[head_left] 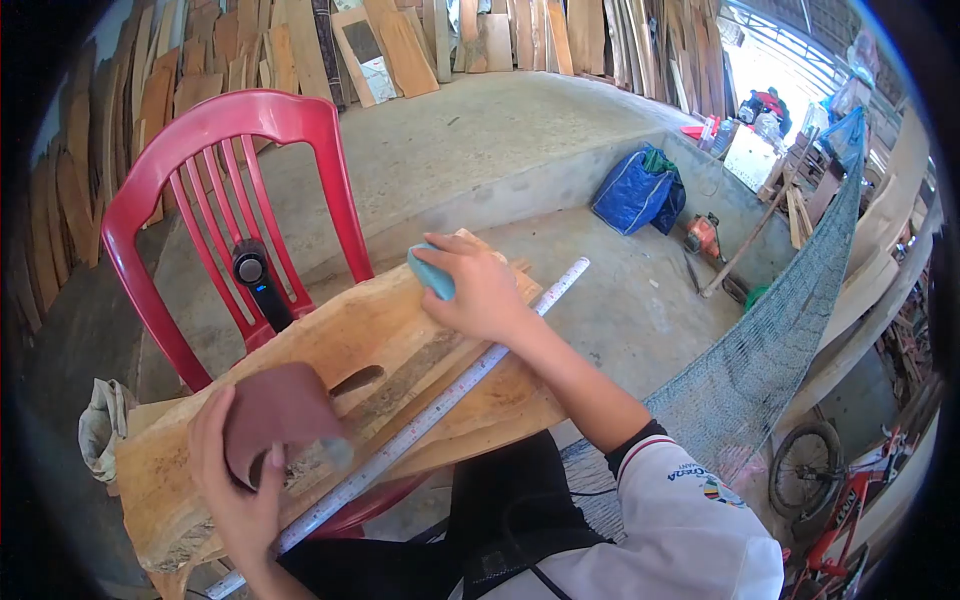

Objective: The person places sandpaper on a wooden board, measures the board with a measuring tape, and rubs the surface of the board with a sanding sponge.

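My left hand [232,480] grips a curled sheet of reddish-brown sandpaper [285,410], its fingers behind and its thumb inside the curl. Under it lies a thick wooden slab [165,490] with rough bark edges and a dark oval hollow near its middle. At the slab's far right end, my right hand [478,290] is closed around a light blue piece [430,272] pressed against the wood; its exact kind is partly hidden by my fingers. A long metal ruler [430,412] runs diagonally along the near side of the slab, passing by my right wrist.
A red plastic chair [125,225] stands beyond the slab, with a black device [258,280] at its backrest. Boards [400,50] lean along the back wall. To the right are a blue bag [632,190], an orange tool [703,237], a net hammock [735,385] and a red bicycle [845,515].
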